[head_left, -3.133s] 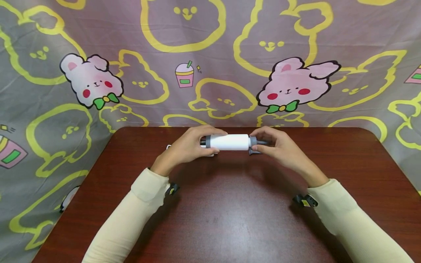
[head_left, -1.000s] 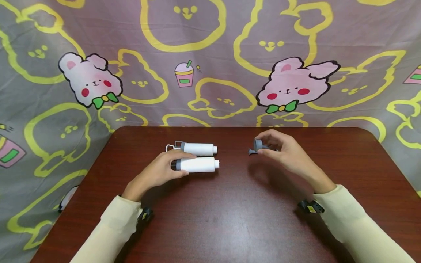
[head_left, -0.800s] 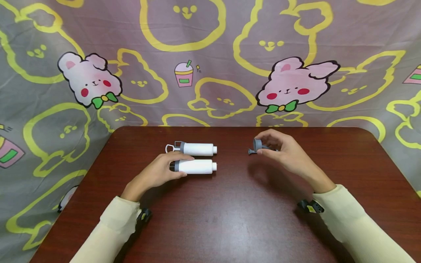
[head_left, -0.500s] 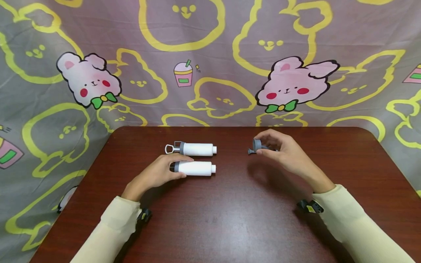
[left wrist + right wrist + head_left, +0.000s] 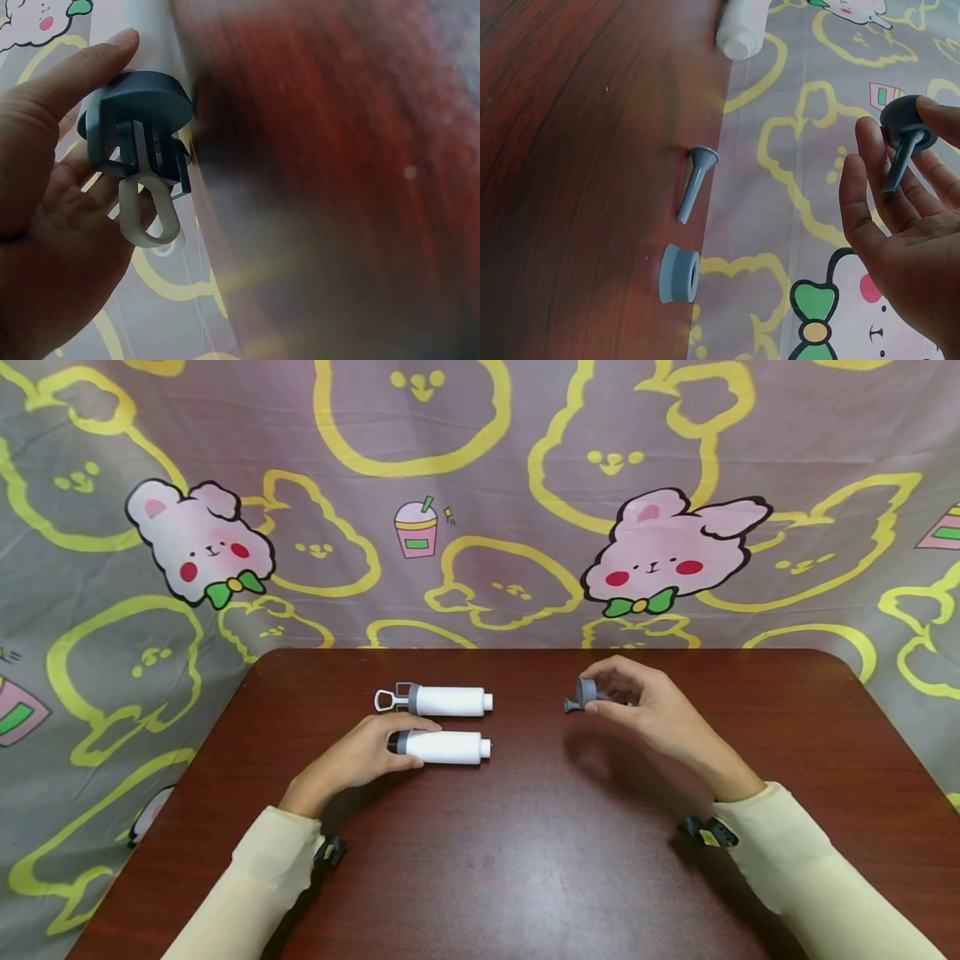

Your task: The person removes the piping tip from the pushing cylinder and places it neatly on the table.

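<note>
My left hand (image 5: 360, 752) grips the collar end of a white hand pump (image 5: 447, 747), thumb on the near side of its barrel. In the left wrist view, the dark grey collar (image 5: 146, 101) and a pale loop handle (image 5: 150, 214) point toward the palm. Whether this pump touches the table I cannot tell. My right hand (image 5: 648, 697) pinches a grey nozzle cap (image 5: 587, 690) between thumb and fingers. Its thin stem (image 5: 901, 163) shows in the right wrist view. Near this hand lies a loose grey nozzle (image 5: 697, 184) with a flared end, beside a grey ring-shaped piece (image 5: 679, 274).
A second white pump (image 5: 452, 701) lies just behind the held one, its loop handle to the left. The brown table (image 5: 510, 860) ends at the back against a patterned cloth (image 5: 510, 510).
Three seconds ago both hands held the pump and cap end to end; now they are apart. The left hand carried the pump left and nearer, easing slightly nearer since. The right hand stays almost still.
</note>
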{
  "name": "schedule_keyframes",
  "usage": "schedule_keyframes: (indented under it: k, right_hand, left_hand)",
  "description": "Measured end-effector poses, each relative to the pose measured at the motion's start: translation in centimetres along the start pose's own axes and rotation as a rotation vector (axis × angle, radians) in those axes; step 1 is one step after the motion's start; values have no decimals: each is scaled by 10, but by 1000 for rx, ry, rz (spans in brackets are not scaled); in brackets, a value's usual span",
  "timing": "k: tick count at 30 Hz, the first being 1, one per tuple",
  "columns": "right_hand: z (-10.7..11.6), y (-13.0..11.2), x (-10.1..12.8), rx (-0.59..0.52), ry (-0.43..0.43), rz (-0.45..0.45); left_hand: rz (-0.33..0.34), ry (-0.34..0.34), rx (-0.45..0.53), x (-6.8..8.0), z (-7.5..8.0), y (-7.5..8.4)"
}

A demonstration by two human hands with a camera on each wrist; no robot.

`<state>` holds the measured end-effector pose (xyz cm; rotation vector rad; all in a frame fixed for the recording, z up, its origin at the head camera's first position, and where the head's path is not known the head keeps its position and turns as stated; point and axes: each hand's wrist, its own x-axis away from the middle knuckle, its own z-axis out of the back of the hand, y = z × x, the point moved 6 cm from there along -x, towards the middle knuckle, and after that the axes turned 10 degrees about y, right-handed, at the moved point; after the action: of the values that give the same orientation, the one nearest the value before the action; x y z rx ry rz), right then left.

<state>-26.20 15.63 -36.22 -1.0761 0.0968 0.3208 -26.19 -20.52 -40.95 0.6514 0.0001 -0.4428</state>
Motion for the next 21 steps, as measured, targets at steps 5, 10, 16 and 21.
schedule_keyframes:
  k: [5, 10, 16, 21]
  right_hand:
    - [-1, 1, 1, 1, -2, -3]
    - [-1, 1, 0, 7, 0, 3]
    - [-1, 0, 0, 1, -4, -5]
    - [-2, 1, 0, 0, -7, -13]
  left_hand:
    - [-3, -6, -1, 0, -1, -1]
    - [-20, -4, -3, 0, 0, 0]
    - [-37, 0, -9, -1, 0, 0]
    - [-42, -6, -5, 0, 0, 1]
